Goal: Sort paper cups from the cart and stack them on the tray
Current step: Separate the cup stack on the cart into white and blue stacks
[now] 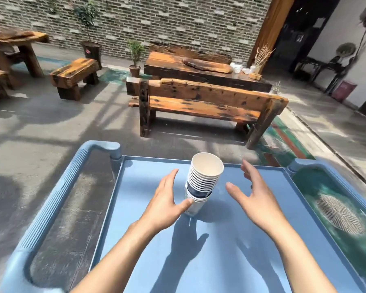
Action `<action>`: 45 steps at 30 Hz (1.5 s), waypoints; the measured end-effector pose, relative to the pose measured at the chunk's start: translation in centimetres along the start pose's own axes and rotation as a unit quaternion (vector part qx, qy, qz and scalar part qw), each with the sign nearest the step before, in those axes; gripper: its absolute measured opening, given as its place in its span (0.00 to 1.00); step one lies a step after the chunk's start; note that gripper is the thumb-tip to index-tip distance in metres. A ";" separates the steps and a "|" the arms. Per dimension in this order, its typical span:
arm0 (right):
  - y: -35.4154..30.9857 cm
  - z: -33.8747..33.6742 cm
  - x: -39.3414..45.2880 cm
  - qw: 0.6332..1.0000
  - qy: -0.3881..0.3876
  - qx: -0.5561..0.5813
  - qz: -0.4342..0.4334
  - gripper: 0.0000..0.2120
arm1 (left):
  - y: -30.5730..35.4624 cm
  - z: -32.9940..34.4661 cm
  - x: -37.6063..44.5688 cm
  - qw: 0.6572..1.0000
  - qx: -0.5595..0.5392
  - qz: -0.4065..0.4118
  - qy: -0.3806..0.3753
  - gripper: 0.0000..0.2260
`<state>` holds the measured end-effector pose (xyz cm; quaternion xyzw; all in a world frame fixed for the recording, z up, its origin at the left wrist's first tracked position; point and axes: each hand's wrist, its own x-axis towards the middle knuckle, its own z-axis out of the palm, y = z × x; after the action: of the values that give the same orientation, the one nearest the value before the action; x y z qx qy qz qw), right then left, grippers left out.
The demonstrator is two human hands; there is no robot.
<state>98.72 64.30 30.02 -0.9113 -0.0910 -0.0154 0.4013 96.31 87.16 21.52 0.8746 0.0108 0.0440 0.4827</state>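
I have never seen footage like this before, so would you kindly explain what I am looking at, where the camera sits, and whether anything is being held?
There is no machine here: a person works with two bare hands, and the single picture comes from a camera worn on the head, looking forward and down. In front is a blue cart whose flat top tray carries one leaning stack of paper cups, nested with the open mouth upward. The left hand is open, its thumb tip against the lower part of the stack. The right hand is open beside the stack, not touching it. Neither hand grips anything. Behind stands a wooden bench before a brick wall.
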 end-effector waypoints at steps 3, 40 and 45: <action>0.2 0.8 2.0 0.999 -0.044 0.020 0.016 0.44 | -0.2 1.1 2.2 0.999 -0.027 -0.005 -0.029 0.43; 4.7 1.3 6.9 0.879 -0.202 0.420 0.095 0.24 | 2.2 2.8 1.0 0.903 -0.373 -0.093 -0.194 0.30; 4.7 2.1 6.3 0.869 -0.221 0.430 0.103 0.24 | 2.3 2.9 0.5 0.859 -0.442 -0.133 -0.220 0.35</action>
<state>105.67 63.70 25.78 -0.6325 -0.0805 0.2690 0.7219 96.96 83.51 21.95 0.5462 0.0003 -0.2138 0.8099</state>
